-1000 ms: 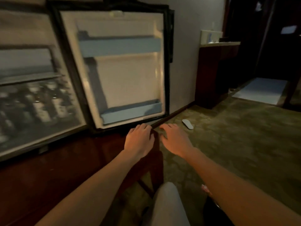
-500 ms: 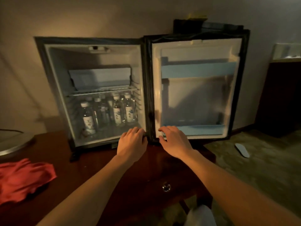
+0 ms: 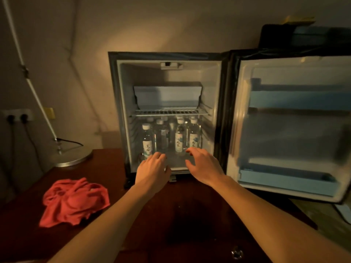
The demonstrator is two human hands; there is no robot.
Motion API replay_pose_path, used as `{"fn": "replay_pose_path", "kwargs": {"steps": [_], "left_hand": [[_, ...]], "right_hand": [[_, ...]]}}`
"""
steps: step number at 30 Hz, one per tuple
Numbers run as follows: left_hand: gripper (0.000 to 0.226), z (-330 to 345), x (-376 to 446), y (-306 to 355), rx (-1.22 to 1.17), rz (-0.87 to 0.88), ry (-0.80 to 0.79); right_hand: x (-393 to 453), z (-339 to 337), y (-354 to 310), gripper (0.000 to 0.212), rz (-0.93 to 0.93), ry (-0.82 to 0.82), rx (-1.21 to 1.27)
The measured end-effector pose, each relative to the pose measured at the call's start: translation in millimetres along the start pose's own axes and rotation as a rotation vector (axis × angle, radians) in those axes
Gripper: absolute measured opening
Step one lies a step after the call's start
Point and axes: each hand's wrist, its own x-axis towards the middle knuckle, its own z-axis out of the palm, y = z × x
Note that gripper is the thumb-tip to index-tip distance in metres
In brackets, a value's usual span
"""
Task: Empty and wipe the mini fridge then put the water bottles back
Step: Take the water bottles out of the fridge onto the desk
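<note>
The mini fridge [image 3: 121, 111] stands on a dark wooden desk [image 3: 190, 215], its door [image 3: 292, 130] swung wide open to the right. Several clear water bottles [image 3: 179, 137] with white caps stand on the fridge floor under a wire shelf [image 3: 169, 112]. My left hand [image 3: 152, 171] and my right hand [image 3: 205, 166] reach into the fridge's lower opening, fingers spread, holding nothing, just in front of the bottles. A crumpled red cloth [image 3: 74, 202] lies on the desk to the left.
A lamp base [image 3: 74, 158] with a slanted white pole stands at the back left, near wall sockets [image 3: 17, 115]. A dark box [image 3: 303, 37] sits on top of the fridge. The door shelves hold nothing. A round knob [image 3: 237, 252] shows on the desk front.
The view has swung left from the open door to the fridge interior. Both hands moved from the door's lower edge forward into the fridge opening, toward the bottles.
</note>
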Motion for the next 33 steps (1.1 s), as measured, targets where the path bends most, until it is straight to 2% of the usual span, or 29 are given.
{"fn": "replay_pose_path", "kwargs": {"steps": [6, 9, 14, 18, 22, 26, 31, 33], "left_hand": [[0.035, 1, 14, -47, -0.008, -0.099, -0.035], [0.041, 3, 29, -64, -0.086, -0.159, -0.016], [0.063, 13, 70, -81, -0.266, -0.266, 0.062], [0.084, 24, 96, -88, -0.290, -0.297, 0.060], [0.074, 35, 112, -96, -0.316, -0.273, 0.079], [0.064, 46, 122, -101, -0.332, -0.263, 0.068], [0.068, 58, 130, -103, -0.361, -0.289, 0.087], [0.068, 61, 130, -105, -0.355, -0.283, 0.090]], "right_hand": [[42, 26, -27, 0.041, -0.003, -0.034, 0.057], [65, 43, -33, 0.044, 0.026, -0.046, 0.130], [104, 58, -34, 0.054, 0.105, -0.034, 0.262], [136, 70, -29, 0.046, 0.173, -0.022, 0.351], [165, 85, -30, 0.061, 0.206, -0.014, 0.365], [187, 100, -39, 0.064, 0.199, 0.027, 0.462], [206, 123, -37, 0.077, 0.197, 0.098, 0.508], [208, 125, -38, 0.070, 0.201, 0.156, 0.537]]}}
